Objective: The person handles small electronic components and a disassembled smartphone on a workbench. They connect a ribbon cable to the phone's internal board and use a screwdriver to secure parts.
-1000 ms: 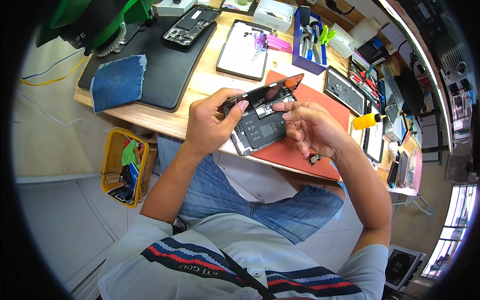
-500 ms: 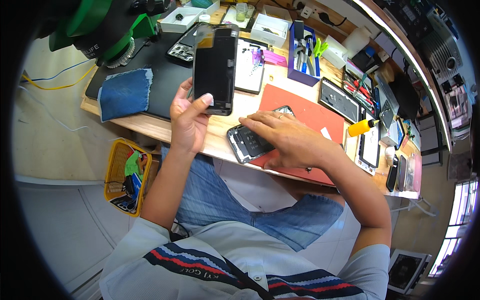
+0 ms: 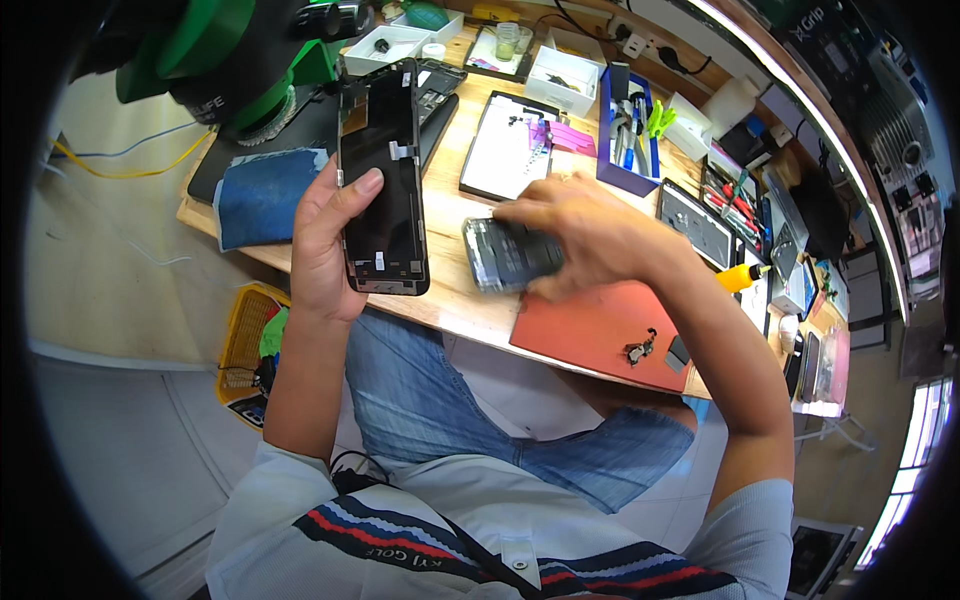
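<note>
My left hand (image 3: 322, 240) holds a black phone screen (image 3: 392, 225) up over the bench's front edge, thumb pressed on its back. A short pale ribbon cable shows near the middle of this screen. My right hand (image 3: 605, 232), fingers curled over the right end of an opened phone body (image 3: 508, 258), grips it at the left edge of a red mat (image 3: 590, 325). Motion blurs this phone body, and my hand covers part of it. Small dark parts (image 3: 638, 350) and a small grey plate (image 3: 678, 355) lie on the mat.
A green and black microscope (image 3: 230, 70) overhangs the bench's left side, near a blue cloth (image 3: 268, 200). Farther back are a white tray (image 3: 505, 150), a blue tool box (image 3: 630, 180) and a white box (image 3: 563, 90). A yellow bottle (image 3: 738, 278) stands beyond my right forearm.
The phone body has left the front of the red mat, moving left and back in my right hand, uncovering small parts. My left hand has brought the screen lower and closer, turning its back into view.
</note>
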`<state>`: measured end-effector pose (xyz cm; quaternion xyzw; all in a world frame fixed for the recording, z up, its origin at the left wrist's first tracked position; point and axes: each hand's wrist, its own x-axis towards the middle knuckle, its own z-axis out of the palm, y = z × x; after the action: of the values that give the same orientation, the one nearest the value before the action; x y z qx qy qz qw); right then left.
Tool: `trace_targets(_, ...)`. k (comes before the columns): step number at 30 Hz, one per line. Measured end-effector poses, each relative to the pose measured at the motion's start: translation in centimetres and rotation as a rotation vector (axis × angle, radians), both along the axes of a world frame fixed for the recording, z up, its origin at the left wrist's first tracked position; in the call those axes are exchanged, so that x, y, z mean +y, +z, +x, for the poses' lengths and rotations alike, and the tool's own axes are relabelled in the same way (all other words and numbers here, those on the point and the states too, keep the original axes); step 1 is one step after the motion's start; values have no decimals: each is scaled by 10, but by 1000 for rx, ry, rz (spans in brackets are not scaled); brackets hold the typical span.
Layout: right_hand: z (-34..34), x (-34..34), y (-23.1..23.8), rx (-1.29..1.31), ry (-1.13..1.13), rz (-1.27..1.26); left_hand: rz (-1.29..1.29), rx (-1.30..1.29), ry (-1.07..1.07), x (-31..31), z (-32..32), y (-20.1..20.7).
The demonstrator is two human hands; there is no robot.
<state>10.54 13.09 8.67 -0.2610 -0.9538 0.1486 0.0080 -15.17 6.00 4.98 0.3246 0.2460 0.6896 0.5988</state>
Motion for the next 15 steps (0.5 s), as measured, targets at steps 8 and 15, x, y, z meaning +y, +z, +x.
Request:
trace_targets(8,-37,75,-20,-16,-83,72,64,115,-196,19,43,22)
trace_targets(15,74,-10,-10,479,-353,12,41,182,-387,48,76,16)
